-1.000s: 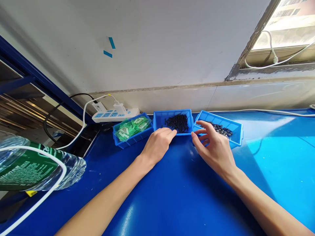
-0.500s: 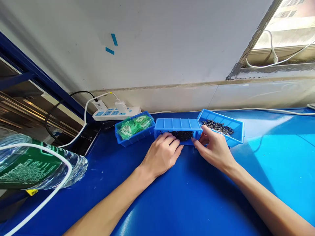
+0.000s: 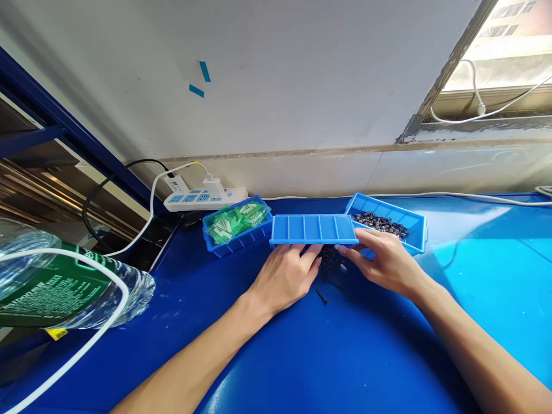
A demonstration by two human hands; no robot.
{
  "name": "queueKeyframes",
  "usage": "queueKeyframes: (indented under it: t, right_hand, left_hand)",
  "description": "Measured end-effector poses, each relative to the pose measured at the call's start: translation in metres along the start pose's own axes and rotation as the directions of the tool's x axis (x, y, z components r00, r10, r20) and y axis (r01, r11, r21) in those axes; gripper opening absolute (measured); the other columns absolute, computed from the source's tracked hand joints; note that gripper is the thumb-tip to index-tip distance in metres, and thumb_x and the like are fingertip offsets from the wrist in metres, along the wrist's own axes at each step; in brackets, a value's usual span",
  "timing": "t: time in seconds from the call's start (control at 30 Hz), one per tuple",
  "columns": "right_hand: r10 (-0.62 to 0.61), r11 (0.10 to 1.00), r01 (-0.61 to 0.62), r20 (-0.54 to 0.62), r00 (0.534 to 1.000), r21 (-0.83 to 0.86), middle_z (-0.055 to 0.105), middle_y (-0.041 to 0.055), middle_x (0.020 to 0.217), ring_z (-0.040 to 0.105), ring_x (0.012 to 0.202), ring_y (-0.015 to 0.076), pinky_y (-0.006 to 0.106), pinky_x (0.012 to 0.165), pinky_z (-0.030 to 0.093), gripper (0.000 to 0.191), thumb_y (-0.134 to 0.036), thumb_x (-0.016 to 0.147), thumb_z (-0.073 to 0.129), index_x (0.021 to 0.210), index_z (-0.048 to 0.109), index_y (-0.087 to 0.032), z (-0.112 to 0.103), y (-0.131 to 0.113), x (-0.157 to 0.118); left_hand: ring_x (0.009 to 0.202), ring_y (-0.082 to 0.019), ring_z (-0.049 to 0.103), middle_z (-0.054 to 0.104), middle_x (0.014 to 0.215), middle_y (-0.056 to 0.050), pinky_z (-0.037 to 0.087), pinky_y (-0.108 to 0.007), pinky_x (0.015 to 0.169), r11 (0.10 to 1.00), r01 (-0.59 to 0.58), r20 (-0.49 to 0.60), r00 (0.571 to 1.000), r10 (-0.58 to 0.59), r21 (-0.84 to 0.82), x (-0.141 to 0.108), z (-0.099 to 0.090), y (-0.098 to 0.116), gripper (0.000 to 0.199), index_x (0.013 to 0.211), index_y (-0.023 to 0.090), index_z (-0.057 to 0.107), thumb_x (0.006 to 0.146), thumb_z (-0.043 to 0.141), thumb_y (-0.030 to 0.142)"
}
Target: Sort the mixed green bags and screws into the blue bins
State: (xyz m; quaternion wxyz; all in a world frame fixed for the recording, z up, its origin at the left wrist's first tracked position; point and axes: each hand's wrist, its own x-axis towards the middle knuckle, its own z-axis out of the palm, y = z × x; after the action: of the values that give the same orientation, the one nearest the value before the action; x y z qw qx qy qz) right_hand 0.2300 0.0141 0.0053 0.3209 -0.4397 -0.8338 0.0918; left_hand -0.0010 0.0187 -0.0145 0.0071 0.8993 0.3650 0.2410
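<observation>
A blue plastic bin (image 3: 313,229) is tipped toward me, its ribbed side facing up and its open side down. Black screws (image 3: 331,259) lie in a pile under its front edge, and a single one rests apart on the tabletop. My left hand (image 3: 284,270) is closed at the bin's lower left edge, with its fingertips hidden beneath. At the right end, my right hand (image 3: 383,259) grips the same bin between fingers and thumb, the thumb close to the spilled screws.
On the left, another blue bin (image 3: 228,248) holds green bags of white pieces. A third bin (image 3: 416,230) with small dark metal parts is at the right. A power strip (image 3: 207,201) lies by the wall; a large water bottle (image 3: 86,287) and white cable (image 3: 123,296) occupy the left.
The bin has tipped further forward, covering the opening that showed before. Black screws have come out onto the tabletop. Both hands have stayed at the bin.
</observation>
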Motion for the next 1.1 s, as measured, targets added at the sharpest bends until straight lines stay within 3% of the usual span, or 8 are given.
queueKeyframes:
  t: [0.27,0.43,0.53,0.7,0.87,1.0,1.07,1.1]
  right_hand:
    - [-0.154,0.985,0.151,-0.036,0.987,-0.085,0.069,0.0033,0.074,0.069,0.064,0.0185,0.027,0.056,0.049,0.016,-0.017,0.099,0.054,0.087,0.063,-0.022,0.002,0.005,-0.003]
    - [-0.187,0.976,0.174,-0.092,0.978,-0.128,0.068,0.0023,0.072,0.066,0.061,0.0166,0.026,0.056,0.049,0.017,-0.012,0.097,0.055,0.085,0.061,-0.022,0.000,0.004,-0.003]
    - [-0.184,0.974,0.156,-0.170,0.968,-0.163,0.067,0.0012,0.069,0.060,0.054,0.0145,0.026,0.053,0.046,0.017,-0.015,0.097,0.058,0.082,0.060,-0.022,0.000,-0.001,-0.001]
    - [0.037,0.999,-0.034,-0.392,0.919,0.015,0.056,-0.0044,0.055,0.051,0.047,0.0119,0.026,0.048,0.042,0.033,-0.024,0.094,0.067,0.068,0.047,-0.025,0.000,-0.013,0.004]
    - [0.311,0.905,-0.207,-0.245,0.918,0.371,0.065,-0.0013,0.056,0.062,0.047,0.0163,0.029,0.046,0.048,0.030,-0.042,0.097,0.064,0.074,0.058,-0.024,-0.008,-0.021,0.008]
    - [0.253,0.967,-0.238,-0.415,0.874,0.089,0.076,0.0061,0.075,0.071,0.068,0.0239,0.040,0.067,0.059,0.026,-0.046,0.097,0.065,0.081,0.070,-0.026,-0.019,-0.009,0.006]
    - [0.155,0.961,-0.239,-0.440,0.885,-0.141,0.080,0.0119,0.103,0.073,0.101,0.0339,0.052,0.091,0.057,0.023,-0.049,0.094,0.069,0.098,0.074,-0.027,-0.023,0.005,0.002]
    - [0.133,0.939,-0.247,-0.408,0.903,-0.240,0.075,0.0156,0.125,0.065,0.121,0.0410,0.060,0.100,0.052,0.039,-0.055,0.089,0.072,0.115,0.073,-0.027,-0.025,0.014,-0.001]
  left_hand:
    - [0.101,-0.030,0.076,0.078,0.096,-0.012,0.063,-0.045,0.095,0.999,-0.050,-0.054,0.997,0.051,0.004,-0.003,0.003,0.001,0.033,0.126,0.017,0.072,0.107,0.048,0.030]
    - [0.096,-0.030,0.077,0.079,0.105,-0.013,0.066,-0.046,0.087,0.998,-0.057,0.003,0.998,0.057,0.013,-0.002,0.002,-0.001,0.034,0.125,0.016,0.073,0.101,0.048,0.015]
    - [0.112,-0.030,0.074,0.077,0.121,-0.014,0.064,-0.046,0.096,0.998,-0.067,-0.010,0.998,0.067,0.002,0.000,-0.001,-0.005,0.053,0.138,0.014,0.065,0.092,0.045,-0.002]
    - [0.138,-0.029,0.060,0.069,0.141,-0.016,0.058,-0.047,0.111,0.982,-0.171,-0.140,0.974,0.181,0.080,0.005,-0.009,-0.012,0.055,0.140,0.010,0.062,0.090,0.044,-0.005]
    - [0.110,-0.026,0.077,0.081,0.115,-0.015,0.063,-0.043,0.100,0.949,-0.231,-0.226,0.934,0.278,0.215,0.021,-0.021,-0.026,0.038,0.118,0.009,0.074,0.098,0.043,-0.001]
    - [0.098,-0.027,0.080,0.082,0.108,-0.013,0.065,-0.042,0.087,0.989,-0.066,-0.119,0.990,0.081,0.131,0.045,-0.033,-0.038,0.043,0.112,0.012,0.078,0.094,0.041,-0.002]
    - [0.094,-0.027,0.081,0.083,0.104,-0.011,0.065,-0.040,0.083,0.995,0.039,-0.022,0.999,-0.037,0.091,0.056,-0.035,-0.042,0.043,0.112,0.016,0.079,0.091,0.045,-0.001]
    - [0.090,-0.026,0.081,0.083,0.099,-0.009,0.064,-0.039,0.081,0.995,0.063,0.029,0.997,-0.065,0.082,0.060,-0.035,-0.044,0.043,0.111,0.018,0.079,0.091,0.047,-0.001]
